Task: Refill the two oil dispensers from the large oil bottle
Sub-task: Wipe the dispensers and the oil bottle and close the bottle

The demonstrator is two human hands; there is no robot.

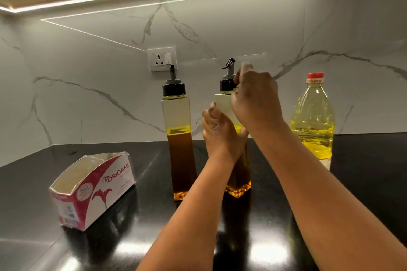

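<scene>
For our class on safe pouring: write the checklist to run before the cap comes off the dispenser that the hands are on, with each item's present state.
1. Left hand steadies right dispenser: ok.
2. Right hand on its black cap: ok.
3. Dispenser upright on the counter: ok.
4. Cap loosened: cannot tell.
5. Large oil bottle opened: not ok, red cap on.
6. Left dispenser opened: not ok, capped.
</scene>
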